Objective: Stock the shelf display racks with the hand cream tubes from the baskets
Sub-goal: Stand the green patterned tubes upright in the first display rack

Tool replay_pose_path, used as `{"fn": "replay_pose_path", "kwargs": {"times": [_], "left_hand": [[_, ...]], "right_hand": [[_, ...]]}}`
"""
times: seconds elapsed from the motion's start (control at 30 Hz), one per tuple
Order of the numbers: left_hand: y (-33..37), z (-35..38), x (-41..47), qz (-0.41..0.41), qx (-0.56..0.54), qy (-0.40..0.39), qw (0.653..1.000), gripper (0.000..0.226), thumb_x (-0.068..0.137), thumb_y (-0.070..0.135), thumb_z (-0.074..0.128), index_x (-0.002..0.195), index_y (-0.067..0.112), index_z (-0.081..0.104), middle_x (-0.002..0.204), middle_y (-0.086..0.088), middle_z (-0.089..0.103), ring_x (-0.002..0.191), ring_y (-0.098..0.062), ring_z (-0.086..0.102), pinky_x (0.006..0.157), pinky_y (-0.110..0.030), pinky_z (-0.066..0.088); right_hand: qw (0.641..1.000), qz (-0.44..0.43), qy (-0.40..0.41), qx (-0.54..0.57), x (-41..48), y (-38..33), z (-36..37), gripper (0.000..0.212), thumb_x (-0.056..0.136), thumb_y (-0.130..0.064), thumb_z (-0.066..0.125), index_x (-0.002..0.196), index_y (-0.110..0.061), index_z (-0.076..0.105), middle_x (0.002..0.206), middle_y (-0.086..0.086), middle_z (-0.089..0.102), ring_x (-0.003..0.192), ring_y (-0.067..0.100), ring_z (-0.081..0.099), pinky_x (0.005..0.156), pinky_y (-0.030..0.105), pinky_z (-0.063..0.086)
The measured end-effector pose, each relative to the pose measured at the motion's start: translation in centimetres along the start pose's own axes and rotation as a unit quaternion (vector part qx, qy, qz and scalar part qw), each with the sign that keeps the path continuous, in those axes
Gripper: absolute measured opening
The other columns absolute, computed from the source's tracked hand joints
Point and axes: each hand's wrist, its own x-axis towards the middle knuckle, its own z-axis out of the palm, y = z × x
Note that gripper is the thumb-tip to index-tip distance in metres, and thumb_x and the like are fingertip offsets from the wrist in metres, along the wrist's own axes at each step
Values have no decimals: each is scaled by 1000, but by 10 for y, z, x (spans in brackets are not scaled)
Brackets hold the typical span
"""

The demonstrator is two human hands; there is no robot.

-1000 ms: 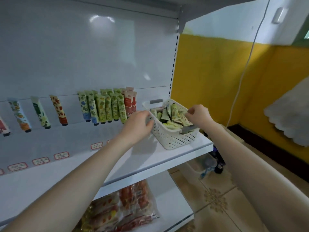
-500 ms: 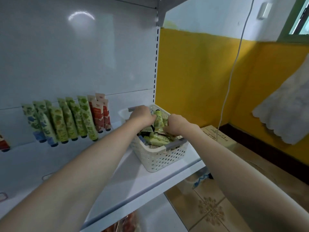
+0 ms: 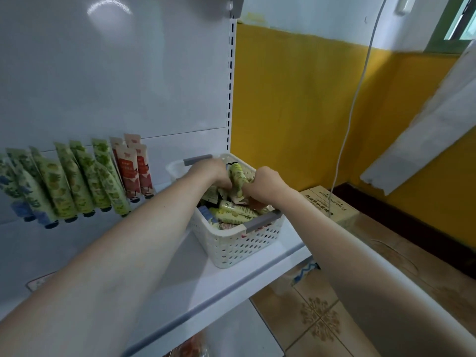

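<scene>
Now, both forearms reach out over the white shelf [image 3: 206,287], running up to the basket [image 3: 239,248] at its right end. That's a white perforated basket with grey handles, and it's sitting close to the shelf's front edge. Inside, a heap of loose tubes [image 3: 231,212] lies flat, mostly pale green, some crossing over each other.

Both hands are down in the far half of the basket, close together. The right hand [image 3: 266,182] is balled up, fingers wrapped round the lower end of a green tube [image 3: 237,175] that stands nearly upright, black cap on top. The left hand [image 3: 212,172] is just beside that tube, knuckles up and fingers dipped into the pile. Whether it has hold of anything, I can't tell.

Further back on the left, green tubes [image 3: 77,181] hang slanted in a row on the back panel, caps down. Two red tubes [image 3: 131,168] hang nearest the basket.

Off to the right, past the shelf, a cardboard box [image 3: 327,204] sits on the floor against the yellow wall [image 3: 296,99]. A white cable [image 3: 347,140] drops down to it.
</scene>
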Motion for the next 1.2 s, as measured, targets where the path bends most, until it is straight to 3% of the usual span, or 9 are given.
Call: {"fn": "replay_pose_path", "kwargs": {"times": [0.07, 0.23, 0.3, 0.47, 0.63, 0.8, 0.87, 1.03, 1.2], "left_hand": [[2, 3, 3, -14, 6, -7, 1000, 36, 81, 35, 62, 106, 9, 55, 99, -8, 56, 94, -24, 59, 77, -32, 51], [2, 14, 5, -27, -5, 42, 999, 34, 81, 41, 58, 104, 16, 59, 90, -2, 60, 82, -19, 59, 63, -26, 43], [3, 18, 5, -36, 3, 71, 997, 36, 82, 44, 55, 106, 17, 58, 96, -3, 61, 90, -21, 60, 67, -26, 42], [2, 20, 3, -38, -21, 103, 994, 41, 79, 45, 63, 102, 12, 58, 97, -4, 60, 92, -23, 59, 67, -28, 41], [0, 16, -6, -22, -50, 112, 992, 51, 64, 44, 81, 91, 12, 51, 75, 0, 50, 77, -22, 52, 61, -28, 41], [-10, 11, -7, 6, -67, 157, 985, 46, 84, 35, 61, 117, 5, 48, 101, -9, 57, 84, -25, 50, 65, -30, 38], [-12, 10, -8, 26, -44, 151, 987, 41, 89, 32, 54, 121, 9, 48, 108, -11, 58, 91, -27, 53, 68, -30, 38], [-4, 13, 0, 1, 21, 75, 997, 33, 91, 27, 45, 119, 11, 53, 91, -5, 54, 80, -22, 52, 59, -27, 41], [1, 12, 3, -37, 50, 55, 997, 32, 89, 24, 52, 117, 10, 55, 109, -9, 61, 94, -21, 61, 66, -26, 46]], "right_hand": [[1000, 5, 16, 20, -2, 2, -2, 38, 93, -18, 50, 60, -13, 32, 58, 0, 34, 48, 12, 30, 40, 20, 23], [999, 0, 40, 34, 0, 4, 2, 40, 93, -15, 50, 59, -14, 29, 56, 0, 32, 46, 13, 27, 37, 19, 21], [997, 0, 57, 44, 1, 6, 3, 41, 92, -16, 51, 57, -14, 30, 55, 1, 33, 46, 14, 28, 40, 21, 22], [987, -9, 113, 114, 1, 11, 2, 36, 89, -15, 49, 58, -14, 30, 60, 7, 44, 65, 28, 63, 46, 21, 25], [973, -43, 166, 157, -3, 11, 3, 26, 86, -14, 49, 62, -9, 40, 72, 25, 61, 58, 20, 40, 50, 26, 31], [961, -61, 203, 179, -7, 12, 4, 24, 91, -19, 49, 84, 3, 55, 86, 22, 65, 65, 27, 56, 58, 34, 44], [959, -65, 198, 193, -9, 11, 4, 21, 92, -21, 50, 88, 0, 54, 91, 19, 64, 80, 35, 64, 65, 42, 50], [962, -62, 183, 190, -9, 10, 6, 23, 92, -21, 51, 91, 1, 54, 93, 20, 63, 87, 39, 63, 62, 35, 43], [964, -61, 180, 187, -10, 11, 5, 19, 93, -20, 50, 77, -9, 46, 83, 14, 60, 87, 39, 65, 59, 33, 41]]}}
